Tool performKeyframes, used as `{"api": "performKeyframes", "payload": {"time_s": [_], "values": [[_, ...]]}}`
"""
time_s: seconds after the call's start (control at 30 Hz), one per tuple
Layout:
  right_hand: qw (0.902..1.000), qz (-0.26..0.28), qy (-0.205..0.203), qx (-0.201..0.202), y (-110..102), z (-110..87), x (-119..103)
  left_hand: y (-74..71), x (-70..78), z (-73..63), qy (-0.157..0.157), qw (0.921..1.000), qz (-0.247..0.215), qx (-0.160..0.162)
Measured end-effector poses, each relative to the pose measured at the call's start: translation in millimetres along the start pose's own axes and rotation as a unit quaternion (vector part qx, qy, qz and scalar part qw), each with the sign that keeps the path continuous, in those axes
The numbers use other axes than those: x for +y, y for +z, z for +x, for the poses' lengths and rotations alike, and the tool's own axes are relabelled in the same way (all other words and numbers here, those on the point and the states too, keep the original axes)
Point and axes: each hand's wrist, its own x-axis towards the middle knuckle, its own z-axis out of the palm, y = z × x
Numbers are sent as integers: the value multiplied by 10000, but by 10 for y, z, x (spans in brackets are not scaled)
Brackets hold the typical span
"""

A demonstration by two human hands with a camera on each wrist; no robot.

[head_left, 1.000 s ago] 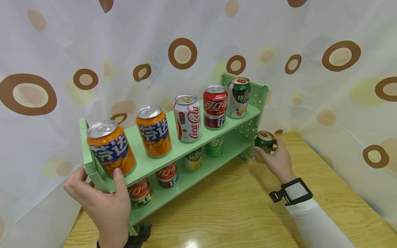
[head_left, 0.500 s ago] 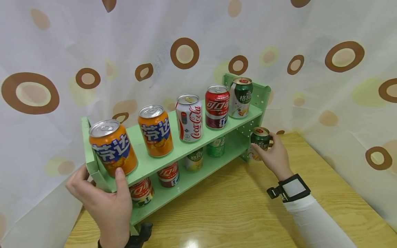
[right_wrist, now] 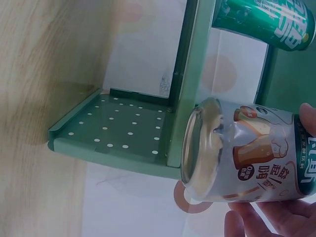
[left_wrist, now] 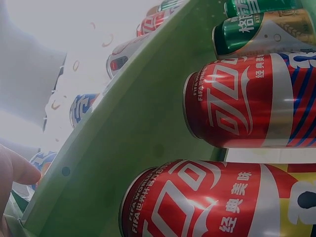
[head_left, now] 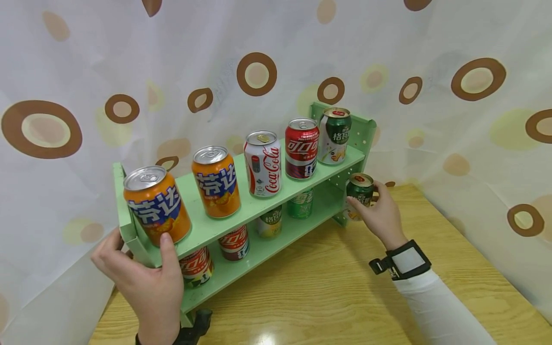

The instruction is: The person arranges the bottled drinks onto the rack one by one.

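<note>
My left hand point(head_left: 142, 282) grips the left end of a green two-tier shelf point(head_left: 194, 232), thumb over the front edge beside an orange Fanta can point(head_left: 157, 208). In the left wrist view only part of that hand shows, at the left border. My right hand point(head_left: 381, 215) holds a green-and-white drink can point(head_left: 361, 189) upright, fingers and thumb round its sides, at the right end of the lower tier. In the right wrist view this can's base point(right_wrist: 195, 148) overlaps the lower tier's edge, close to the perforated end panel point(right_wrist: 118, 128). A green can point(right_wrist: 269, 22) stands further in.
On the upper tier stand another orange can point(head_left: 215, 184), a white Coca-Cola can point(head_left: 262, 165), a red one point(head_left: 301, 148) and a green-and-white one point(head_left: 334, 136). Several cans line the lower tier, including a red Coca-Cola can point(left_wrist: 237, 103). A patterned curtain point(head_left: 431, 143) hangs behind the wooden table point(head_left: 310, 287).
My right hand has moved the green-and-white can left and slightly up, closer to the lower tier's right end. The left hand keeps its grip on the shelf.
</note>
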Motion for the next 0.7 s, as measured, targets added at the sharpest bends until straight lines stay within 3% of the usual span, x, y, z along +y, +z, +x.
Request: {"api": "performKeyframes", "payload": {"time_s": [0.7], "values": [[9997, 104, -216, -46, 128, 54, -147, -4, 4, 0, -28, 10000, 25, 18]]}}
